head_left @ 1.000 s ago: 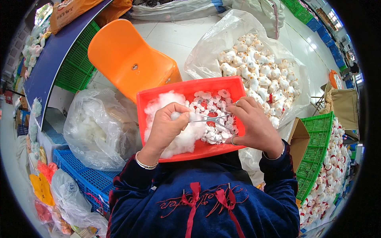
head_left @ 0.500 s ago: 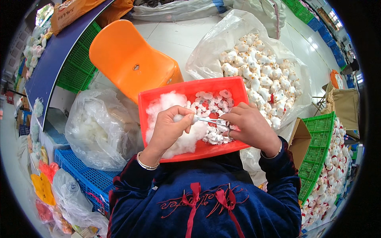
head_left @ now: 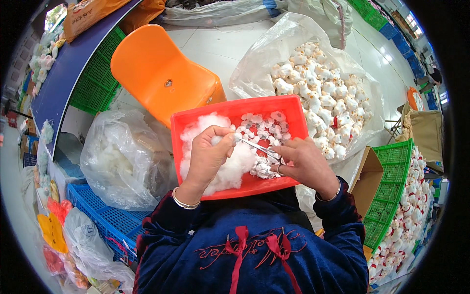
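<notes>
Left hand (head_left: 208, 154): pinches a small white piece (head_left: 216, 140) between thumb and forefinger, above the tray.
Right hand (head_left: 311, 166): grasps the loops of a scissor-handled tool (head_left: 255, 145) slanting across to your left hand.
Tool tip: meets the white piece at your left fingertips; whether it goes inside cannot be told.
Good handling: you do best to brace the piece firmly, line the tip up with it, guide the loops gently and hold the point clear of your thumb.
Red tray (head_left: 249, 189): sits below both hands, with fluffy stuffing (head_left: 240, 164) around and under your left and loose white scraps (head_left: 264, 122) between and beyond them.
Clear bag (head_left: 110, 164): left of your left hand, with white fluff inside.
Green crate (head_left: 387, 196): right of your right hand, seemingly holding white-and-red soft pieces (head_left: 399, 220).
Large open bag (head_left: 254, 73): beyond your right hand, full of white stuffed shapes (head_left: 323, 93) with tan patches.
</notes>
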Tool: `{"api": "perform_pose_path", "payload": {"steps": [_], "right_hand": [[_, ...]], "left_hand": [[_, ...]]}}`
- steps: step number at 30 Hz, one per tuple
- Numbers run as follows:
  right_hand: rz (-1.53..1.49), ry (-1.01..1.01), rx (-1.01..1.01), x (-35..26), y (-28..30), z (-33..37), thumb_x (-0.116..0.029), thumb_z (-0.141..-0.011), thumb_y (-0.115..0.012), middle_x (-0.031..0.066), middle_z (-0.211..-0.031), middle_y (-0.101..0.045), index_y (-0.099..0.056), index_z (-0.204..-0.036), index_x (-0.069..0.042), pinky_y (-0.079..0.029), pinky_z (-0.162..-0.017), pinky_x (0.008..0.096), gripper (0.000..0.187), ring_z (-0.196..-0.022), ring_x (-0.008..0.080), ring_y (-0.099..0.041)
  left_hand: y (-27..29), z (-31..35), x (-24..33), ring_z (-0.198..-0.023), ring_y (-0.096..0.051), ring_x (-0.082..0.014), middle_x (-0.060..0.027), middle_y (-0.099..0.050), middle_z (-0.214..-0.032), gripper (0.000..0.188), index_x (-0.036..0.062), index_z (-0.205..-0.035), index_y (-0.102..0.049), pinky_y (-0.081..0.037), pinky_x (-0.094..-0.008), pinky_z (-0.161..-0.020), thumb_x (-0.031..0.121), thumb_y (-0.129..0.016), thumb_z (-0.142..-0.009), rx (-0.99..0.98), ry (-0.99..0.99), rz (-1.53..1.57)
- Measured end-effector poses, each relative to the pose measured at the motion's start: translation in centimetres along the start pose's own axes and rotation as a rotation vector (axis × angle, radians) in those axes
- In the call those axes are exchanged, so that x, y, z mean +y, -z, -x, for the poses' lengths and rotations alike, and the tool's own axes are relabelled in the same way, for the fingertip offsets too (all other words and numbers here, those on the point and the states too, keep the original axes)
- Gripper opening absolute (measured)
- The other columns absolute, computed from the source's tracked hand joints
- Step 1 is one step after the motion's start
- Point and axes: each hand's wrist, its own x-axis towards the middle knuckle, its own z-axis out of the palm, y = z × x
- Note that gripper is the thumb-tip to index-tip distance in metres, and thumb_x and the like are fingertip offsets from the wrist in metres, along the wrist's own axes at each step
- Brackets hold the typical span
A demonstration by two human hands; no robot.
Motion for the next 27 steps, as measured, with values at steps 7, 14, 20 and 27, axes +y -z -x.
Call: {"api": "perform_pose_path", "payload": {"steps": [7, 14, 20, 27], "right_hand": [[-0.536, -0.089, -0.174, -1.6, -1.2, -0.4, -0.031, -0.093, -0.077, 0.0198, -0.067, -0.06, -0.072, -0.095, -0.001, -0.047, -0.059, 0.0425, 0.03, -0.061, 0.0288, -0.063], [-1.216, -0.316, -0.118, -4.7, -6.8, -0.5, -0.027, -0.1, -0.072, 0.001, -0.075, -0.063, -0.07, -0.109, 0.001, -0.047, -0.064, 0.0275, 0.029, -0.069, 0.0073, -0.055], [-0.337, -0.179, 0.193, -3.1, -7.6, -1.1, -0.032, -0.088, -0.079, 0.0152, -0.08, -0.066, -0.069, -0.108, 0.001, -0.052, -0.072, 0.0423, 0.04, -0.077, 0.0291, -0.066], [-0.099, -0.149, 0.233, -1.5, -4.9, 0.4, -0.032, -0.081, -0.083, 0.0158, -0.107, -0.064, -0.066, -0.121, -0.003, -0.047, -0.09, 0.0478, 0.053, -0.108, 0.0366, -0.057]], "left_hand": [[-0.6, -0.1, -1.3, -0.074, -0.065, -0.0084, -0.004, -0.069, -0.088, 0.009, 0.0001, -0.104, -0.069, -0.051, -0.0235, -0.065, 0.005, -0.071, -0.097, 0.054, -0.448, -0.406], [-0.8, -0.9, -3.4, -0.077, -0.07, -0.0127, -0.0069, -0.072, -0.095, 0.012, -0.0003, -0.107, -0.067, -0.056, -0.0291, -0.068, 0.0, -0.069, -0.096, 0.122, -0.772, -0.692], [-1.1, -0.9, -1.6, -0.082, -0.073, -0.0137, -0.01, -0.075, -0.102, 0.016, -0.0048, -0.114, -0.067, -0.057, -0.0265, -0.075, 0.001, -0.064, -0.099, 0.089, -0.299, -0.169], [0.6, -1.3, -1.0, -0.068, -0.064, -0.0076, -0.0118, -0.076, -0.098, 0.017, -0.0029, -0.112, -0.068, -0.048, -0.0208, -0.061, 0.009, -0.065, -0.1, -0.005, -0.093, -0.091]]}}
